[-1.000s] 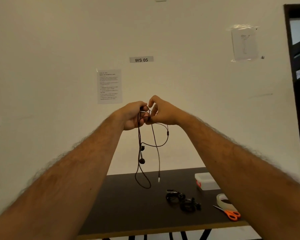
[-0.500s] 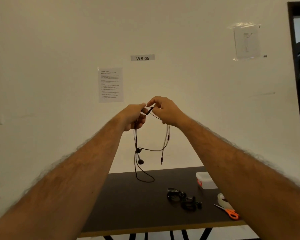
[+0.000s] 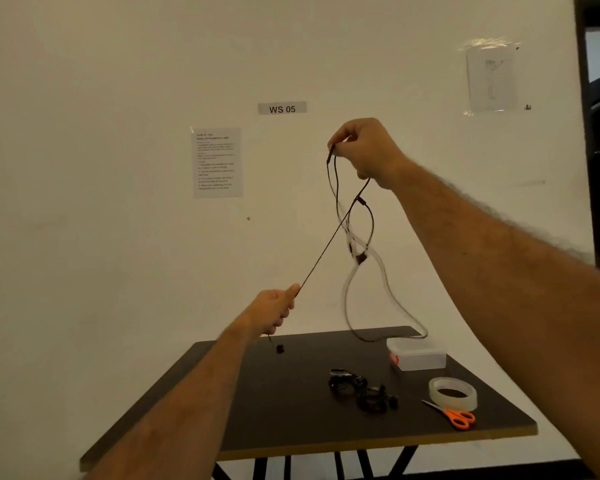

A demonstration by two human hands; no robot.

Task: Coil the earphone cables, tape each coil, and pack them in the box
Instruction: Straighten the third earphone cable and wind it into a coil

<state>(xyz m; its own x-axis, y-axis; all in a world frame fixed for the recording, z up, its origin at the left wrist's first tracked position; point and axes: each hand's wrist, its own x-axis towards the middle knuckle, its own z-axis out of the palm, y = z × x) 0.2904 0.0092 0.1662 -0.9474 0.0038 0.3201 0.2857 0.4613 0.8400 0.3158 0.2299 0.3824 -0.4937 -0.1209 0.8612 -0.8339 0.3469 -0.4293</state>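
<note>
Your right hand (image 3: 368, 152) is raised high in front of the wall, thumb & forefinger pinching one end of the thin black earphone cable (image 3: 329, 233). Your left hand (image 3: 274, 311) is lower & further left, above the near-left part of the table, fingers curled round the same cable. Between the two hands one stretch of cable runs taut on a diagonal. A small black earbud (image 3: 279, 349) dangles just below your left hand. From the right hand the rest of the cable hangs in loose loops that cross over each other; the lowest loop is motion-blurred and reaches down by the far edge of the dark rectangular tabletop (image 3: 257, 410), next to the box. Can't tell whether it touches the table.

On the table: a small clear plastic box w/ white lid & red clasp (image 3: 417, 358) at the far right, lid on. Near the middle, two bundles of black coiled earphone cable (image 3: 361, 389) lying side by side, touching. To the right of them a roll of clear tape (image 3: 452, 393) lying flat, and just in front of it orange-handled scissors (image 3: 456, 415), blades pointing left. The held cable is well apart from the coiled bundles.

On the wall behind: a grey label reading "WS 05" (image 3: 282, 108), a printed instruction sheet (image 3: 217, 162) left of it, text too small to read, & a sheet in a plastic sleeve (image 3: 492, 77) upper right.
</note>
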